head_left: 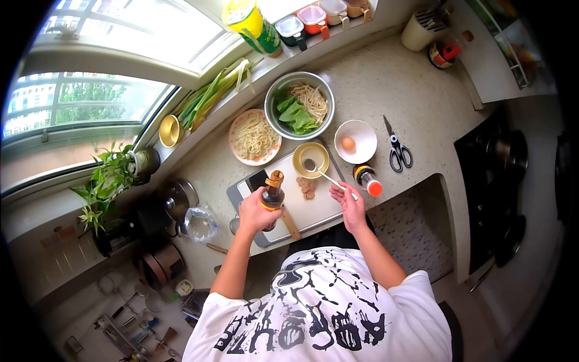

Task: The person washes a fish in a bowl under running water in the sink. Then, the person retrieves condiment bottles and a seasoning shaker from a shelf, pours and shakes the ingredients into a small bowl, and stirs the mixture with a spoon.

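My left hand is wrapped round a dark glass bottle with an orange-brown top, held upright over the cutting board. My right hand grips the pale handle of a spoon. The spoon's head rests inside a small gold bowl on the board's far edge. Just below that bowl lie sliced pieces of meat. A knife with a wooden handle lies on the board, partly hidden by my left hand and the bottle. Near my right hand is a dark bottle with a red cap.
A white bowl with an egg, scissors, a plate of noodles and a metal basin of greens and pale strips surround the board. The stove is at right; scallions lie on the sill.
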`<state>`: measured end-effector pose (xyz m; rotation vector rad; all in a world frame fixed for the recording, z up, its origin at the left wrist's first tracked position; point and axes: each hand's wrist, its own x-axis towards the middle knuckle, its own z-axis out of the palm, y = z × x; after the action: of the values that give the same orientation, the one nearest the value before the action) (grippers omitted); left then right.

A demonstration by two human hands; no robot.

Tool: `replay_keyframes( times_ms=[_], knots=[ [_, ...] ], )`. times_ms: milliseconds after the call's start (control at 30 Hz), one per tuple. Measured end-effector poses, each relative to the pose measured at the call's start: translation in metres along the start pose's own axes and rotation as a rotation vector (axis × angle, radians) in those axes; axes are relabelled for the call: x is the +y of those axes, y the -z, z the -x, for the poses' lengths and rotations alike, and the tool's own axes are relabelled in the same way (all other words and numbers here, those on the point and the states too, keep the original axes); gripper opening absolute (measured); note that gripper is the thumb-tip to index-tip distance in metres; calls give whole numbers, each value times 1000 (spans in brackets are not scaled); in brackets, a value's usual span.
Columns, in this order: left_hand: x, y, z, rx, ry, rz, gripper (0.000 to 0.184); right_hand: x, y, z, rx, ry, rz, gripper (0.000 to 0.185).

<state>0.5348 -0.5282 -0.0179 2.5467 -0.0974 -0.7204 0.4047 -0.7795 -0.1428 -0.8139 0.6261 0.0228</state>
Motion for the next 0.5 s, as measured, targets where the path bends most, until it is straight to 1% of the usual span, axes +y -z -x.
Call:
replay_keyframes(
  times_ms=[300,400,500],
  knots=[
    [-5,5,6,-2,6,10,63,9,-1,0,29,33,104,44],
    [-12,4,6,6,-20,2,63,10,-1,-3,38,39,124,43],
    [-10,5,8,28,-44,16,59,11,0,-7,50,50,148,43]
  ],
)
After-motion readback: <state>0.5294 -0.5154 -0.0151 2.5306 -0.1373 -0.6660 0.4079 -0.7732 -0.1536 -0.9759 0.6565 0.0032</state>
